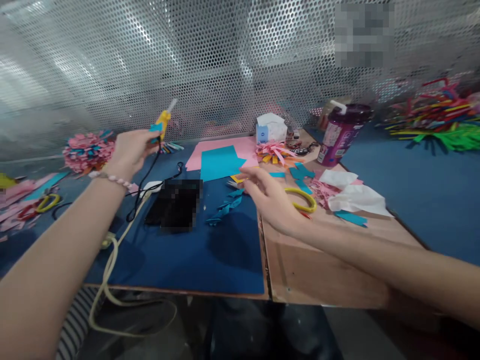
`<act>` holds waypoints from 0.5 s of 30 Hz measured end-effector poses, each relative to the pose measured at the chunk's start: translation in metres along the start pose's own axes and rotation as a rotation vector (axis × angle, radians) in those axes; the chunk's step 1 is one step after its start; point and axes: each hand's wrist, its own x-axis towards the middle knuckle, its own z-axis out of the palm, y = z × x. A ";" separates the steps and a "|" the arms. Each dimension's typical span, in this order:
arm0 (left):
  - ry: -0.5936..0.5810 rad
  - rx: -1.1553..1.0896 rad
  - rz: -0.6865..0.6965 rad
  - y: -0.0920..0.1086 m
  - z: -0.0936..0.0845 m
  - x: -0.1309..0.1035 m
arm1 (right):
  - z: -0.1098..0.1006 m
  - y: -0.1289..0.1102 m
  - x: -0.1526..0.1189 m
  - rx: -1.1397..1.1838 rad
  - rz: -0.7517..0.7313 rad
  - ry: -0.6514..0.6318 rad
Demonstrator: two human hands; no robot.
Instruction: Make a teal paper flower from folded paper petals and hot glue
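My left hand (129, 150) is raised over the blue mat (180, 250) and grips a yellow glue gun (163, 122), nozzle pointing up, its black cord (144, 182) hanging down. My right hand (268, 197) hovers open, fingers spread, near the middle of the table. Just left of it lie folded blue paper pieces (227, 206) and small scissors (234, 184). A yellow-handled pair of scissors (302, 199) lies to its right.
Pink and blue paper sheets (221, 157) lie at the back centre, with a tissue box (270, 127), a paper flower (275, 151) and a purple cup (339, 132). A pink paper pompom (88, 150) sits far left. Crumpled tissue (352, 192) lies right. A perforated metal screen (225, 60) closes the back.
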 end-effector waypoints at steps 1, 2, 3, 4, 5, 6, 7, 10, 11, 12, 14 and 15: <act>-0.002 -0.055 -0.025 0.004 0.013 -0.006 | 0.002 0.000 0.011 0.076 0.067 0.004; -0.027 -0.103 -0.042 0.009 0.025 -0.013 | 0.004 0.000 0.022 0.149 0.138 -0.002; -0.064 -0.145 -0.049 0.014 0.037 -0.022 | 0.006 0.000 0.031 0.230 0.218 -0.017; -0.088 -0.175 -0.059 0.019 0.048 -0.031 | 0.009 0.000 0.040 0.315 0.295 -0.038; -0.124 -0.207 -0.078 0.024 0.058 -0.040 | 0.011 0.001 0.048 0.403 0.357 -0.057; -0.142 -0.270 -0.099 0.029 0.067 -0.049 | 0.013 0.001 0.054 0.488 0.406 -0.075; -0.193 -0.295 -0.120 0.033 0.074 -0.058 | 0.016 0.002 0.060 0.565 0.439 -0.085; -0.274 -0.257 -0.108 0.042 0.088 -0.082 | 0.025 0.003 0.071 0.761 0.474 -0.110; -0.296 -0.231 -0.113 0.043 0.090 -0.088 | 0.028 0.003 0.073 0.814 0.485 -0.096; -0.310 -0.225 -0.113 0.044 0.091 -0.093 | 0.032 0.003 0.074 0.857 0.496 -0.069; -0.346 -0.213 -0.126 0.043 0.091 -0.101 | 0.039 0.007 0.075 0.904 0.511 0.007; -0.373 -0.209 -0.137 0.042 0.090 -0.104 | 0.042 0.009 0.073 0.905 0.508 0.036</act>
